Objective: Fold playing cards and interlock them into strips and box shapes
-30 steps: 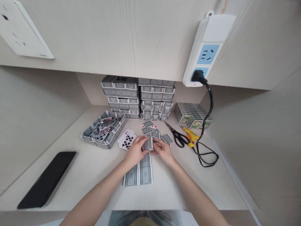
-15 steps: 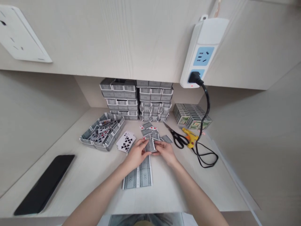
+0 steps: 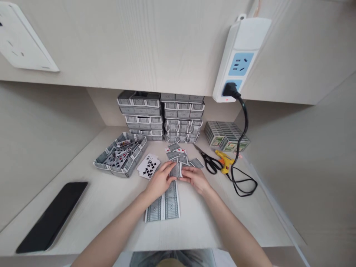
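1. At mid-bench [image 3: 91, 207], left hand [image 3: 160, 181] and right hand [image 3: 198, 178] brought together over a small stack of grey-backed cards [image 3: 176, 170], fingers of both curled onto its edges, pinching it between them.
2. Just below the hands, flat on the bench: face-down cards laid side by side [image 3: 163, 205], reaching up under the held stack.
3. Beyond the fingertips, loose cards scattered [image 3: 178, 152], some showing red pips.
4. Left of the hands, a fanned face-up pile with a club card on top [image 3: 148, 166]; further left, a card-built tray [image 3: 120, 158] holding mixed cards.
5. Against the back wall, two stacks of similar card trays [image 3: 161, 116].
6. Right of the hands: scissors [image 3: 209, 160], yellow glue gun [image 3: 226, 161] with black cable [image 3: 244, 148] running up to a power strip [image 3: 239, 59], boxed decks [image 3: 226, 135] behind.
7. Far left, near the bench edge, a black phone [image 3: 52, 216].
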`<state>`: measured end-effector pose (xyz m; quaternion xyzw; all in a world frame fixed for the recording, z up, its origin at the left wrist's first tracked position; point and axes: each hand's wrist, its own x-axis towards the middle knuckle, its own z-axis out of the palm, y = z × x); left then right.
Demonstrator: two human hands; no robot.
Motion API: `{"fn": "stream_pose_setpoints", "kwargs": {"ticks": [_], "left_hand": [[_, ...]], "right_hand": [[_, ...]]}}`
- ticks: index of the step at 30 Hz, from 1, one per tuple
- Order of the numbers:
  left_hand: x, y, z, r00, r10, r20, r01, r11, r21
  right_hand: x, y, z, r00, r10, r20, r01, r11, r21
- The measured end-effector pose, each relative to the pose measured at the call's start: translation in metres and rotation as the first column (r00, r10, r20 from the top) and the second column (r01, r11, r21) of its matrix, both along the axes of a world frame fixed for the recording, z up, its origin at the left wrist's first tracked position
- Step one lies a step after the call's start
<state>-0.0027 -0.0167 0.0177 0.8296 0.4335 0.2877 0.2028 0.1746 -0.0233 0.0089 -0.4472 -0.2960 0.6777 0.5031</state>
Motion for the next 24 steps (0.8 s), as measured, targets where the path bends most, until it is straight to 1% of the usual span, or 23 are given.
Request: {"fn": "stream_pose_setpoints", "kwargs": {"ticks": [6,10,13,18,20,24], "left_hand": [[0.0,-0.001,0.001,0.999,-0.028,0.027,0.028,1.0,0.007],[0.002,-0.003,0.002,0.999,-0.044,0.015,0.044,0.999,0.004],[0.002,-0.002,0.002,1.0,-0.028,0.003,0.028,1.0,0.005],[0.0,-0.001,0.003,0.999,0.026,0.025,-0.028,0.998,0.054],[-0.001,0.0,0.002,0.998,0.036,0.048,-0.04,0.996,0.077],[-0.002,0.001,0.0,0.998,0.019,0.066,-0.025,0.996,0.089]], "right_hand": [[-0.004,-0.002,-0.001,0.994,-0.069,0.08,0.068,0.998,0.014],[-0.006,-0.001,-0.003,0.977,-0.127,0.17,0.111,0.989,0.1],[-0.006,0.0,-0.002,0.972,-0.105,0.212,0.071,0.985,0.16],[-0.01,-0.004,-0.002,0.971,-0.004,0.239,-0.055,0.97,0.238],[-0.012,-0.006,-0.003,0.972,0.016,0.235,-0.08,0.961,0.264],[-0.014,-0.007,-0.005,0.971,0.03,0.236,-0.097,0.955,0.279]]}}
